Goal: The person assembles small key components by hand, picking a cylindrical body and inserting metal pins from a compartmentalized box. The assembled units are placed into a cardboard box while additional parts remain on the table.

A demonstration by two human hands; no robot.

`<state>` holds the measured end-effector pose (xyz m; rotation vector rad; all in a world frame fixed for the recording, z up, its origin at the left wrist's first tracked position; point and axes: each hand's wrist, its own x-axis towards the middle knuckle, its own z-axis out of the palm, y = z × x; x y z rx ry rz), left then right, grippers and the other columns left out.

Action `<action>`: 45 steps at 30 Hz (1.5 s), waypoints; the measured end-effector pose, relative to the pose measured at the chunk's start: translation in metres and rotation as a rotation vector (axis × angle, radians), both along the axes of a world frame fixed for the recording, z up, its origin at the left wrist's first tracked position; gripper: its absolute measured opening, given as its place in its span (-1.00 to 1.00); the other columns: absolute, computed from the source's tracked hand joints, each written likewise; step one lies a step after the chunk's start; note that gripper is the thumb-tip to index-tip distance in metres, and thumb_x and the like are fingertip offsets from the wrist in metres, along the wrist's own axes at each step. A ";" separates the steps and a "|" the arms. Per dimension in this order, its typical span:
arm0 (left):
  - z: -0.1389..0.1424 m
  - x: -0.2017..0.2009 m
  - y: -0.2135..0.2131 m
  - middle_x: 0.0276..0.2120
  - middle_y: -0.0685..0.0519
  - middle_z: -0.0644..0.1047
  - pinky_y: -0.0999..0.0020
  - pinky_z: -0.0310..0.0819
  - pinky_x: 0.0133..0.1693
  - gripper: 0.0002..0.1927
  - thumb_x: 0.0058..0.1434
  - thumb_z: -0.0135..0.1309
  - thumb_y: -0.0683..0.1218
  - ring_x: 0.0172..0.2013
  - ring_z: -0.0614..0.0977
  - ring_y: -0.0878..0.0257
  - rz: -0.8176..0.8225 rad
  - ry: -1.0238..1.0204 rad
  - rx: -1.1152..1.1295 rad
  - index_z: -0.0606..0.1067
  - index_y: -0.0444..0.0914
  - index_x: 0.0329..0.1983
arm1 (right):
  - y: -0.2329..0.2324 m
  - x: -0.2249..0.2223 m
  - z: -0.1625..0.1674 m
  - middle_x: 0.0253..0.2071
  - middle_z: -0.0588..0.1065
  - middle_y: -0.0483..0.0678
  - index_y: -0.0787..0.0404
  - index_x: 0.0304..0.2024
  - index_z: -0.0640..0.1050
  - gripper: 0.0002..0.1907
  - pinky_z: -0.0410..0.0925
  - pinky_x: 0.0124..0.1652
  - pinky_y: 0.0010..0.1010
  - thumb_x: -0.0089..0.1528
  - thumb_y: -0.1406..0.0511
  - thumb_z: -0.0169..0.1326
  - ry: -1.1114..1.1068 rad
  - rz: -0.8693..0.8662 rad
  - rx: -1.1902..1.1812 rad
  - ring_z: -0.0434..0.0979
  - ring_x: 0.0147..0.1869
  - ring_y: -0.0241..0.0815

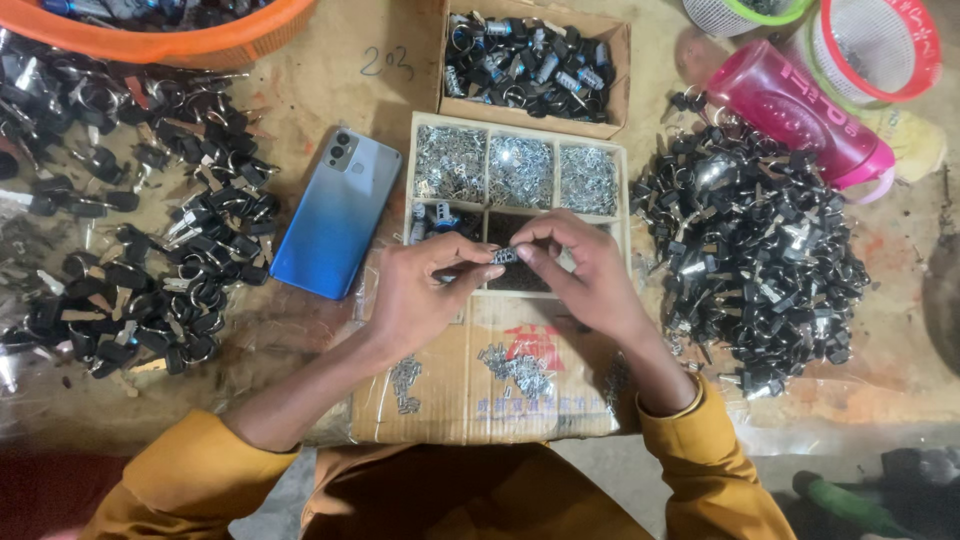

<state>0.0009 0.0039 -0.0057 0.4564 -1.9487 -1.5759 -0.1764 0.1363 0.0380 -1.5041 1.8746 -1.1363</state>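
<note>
Presently I hold a small metal part pinched between the fingertips of my left hand and my right hand; both grips are clamped on it, one at each end, and what kind of part it is I cannot tell at this size. Directly beyond and beneath the grip sits a wooden divided tray, its far compartments filled with small silvery pieces. Nearer to me, under my wrists, lies a flat cardboard box with a few loose silvery pieces scattered on it. Just left of the grip a blue phone lies face down on the worktop. Further left and further right spread heaps of black-headed keys. Beyond the tray stands a carton of cylinder locks.
</note>
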 end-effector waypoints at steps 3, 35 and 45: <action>0.000 0.000 0.000 -0.18 -0.05 0.71 0.42 0.73 -0.10 -0.84 0.15 0.31 -0.27 -0.15 0.78 0.21 0.004 -0.022 0.006 0.64 -0.31 -0.20 | 0.000 0.004 0.003 -0.11 0.55 -0.07 0.26 -0.05 0.60 -0.81 0.33 -0.22 -0.49 0.28 0.47 0.19 0.037 -0.006 -0.011 0.46 -0.20 -0.30; 0.030 0.045 0.014 -0.14 -0.10 0.69 0.45 0.72 -0.18 -0.87 0.28 0.27 -0.28 -0.19 0.78 0.26 -0.064 0.072 -0.077 0.60 -0.34 -0.11 | 0.148 0.052 -0.017 -0.17 0.51 -0.21 -0.04 -0.13 0.70 -0.74 0.26 -0.09 -0.31 0.12 0.19 0.36 0.563 -0.145 0.243 0.42 -0.14 -0.27; 0.004 0.142 0.101 -0.16 -0.10 0.69 0.47 0.72 -0.28 -0.77 0.20 0.29 -0.25 -0.22 0.80 0.28 0.154 -0.021 0.160 0.57 -0.35 -0.08 | 0.171 0.114 -0.032 0.27 0.36 -0.12 0.01 -0.03 0.65 -0.52 0.19 0.32 -0.09 0.02 0.10 0.43 0.429 -0.214 0.033 0.21 0.36 0.05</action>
